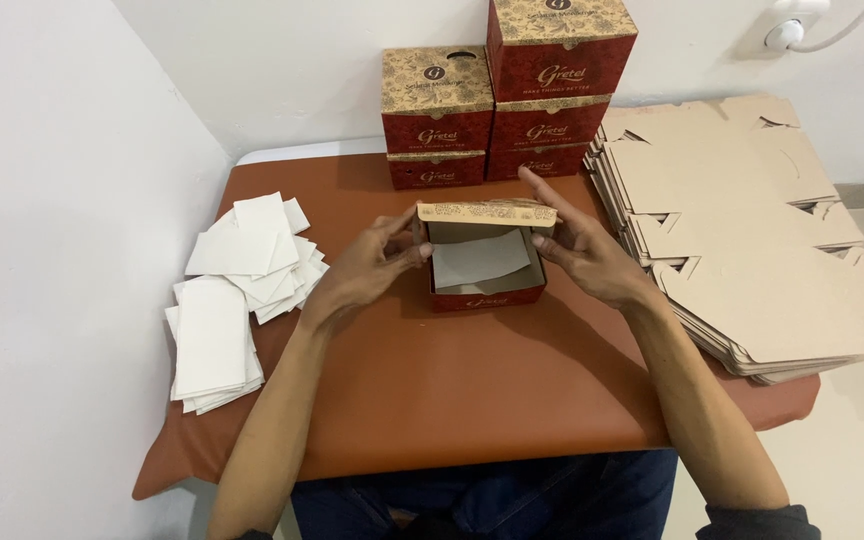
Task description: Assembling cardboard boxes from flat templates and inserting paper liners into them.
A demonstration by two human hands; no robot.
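Observation:
A small red cardboard box (484,296) stands in the middle of the brown table top (472,400), its patterned tan lid flap (487,213) raised over the opening. A white paper sheet (479,262) lies inside it. My left hand (364,270) grips the box's left side, thumb and fingers at the flap's left end. On the other side, my right hand (580,250) holds the box, with fingers touching the flap's right end.
Several finished red and tan boxes (507,95) are stacked at the back against the wall. A tall pile of flat tan box blanks (742,240) fills the right side. Loose white paper sheets (237,290) lie in heaps at the left edge.

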